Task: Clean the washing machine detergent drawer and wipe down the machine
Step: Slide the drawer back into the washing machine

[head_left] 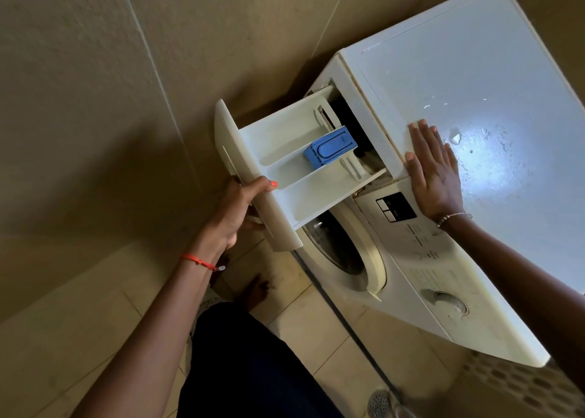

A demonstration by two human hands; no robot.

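Her left hand grips the front panel of the detergent drawer, which juts most of the way out of the washing machine; beyond it her right hand lies flat and spread on the wet lid, bracing. The drawer looks about to come free, likely needing a firm pull

Red wrist cord; silvery, maybe beaded, bracelet.

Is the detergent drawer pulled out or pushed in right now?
Pulled out. The detergent drawer juts from the washing machine, its compartments and blue insert exposed; the left hand grips its front panel.
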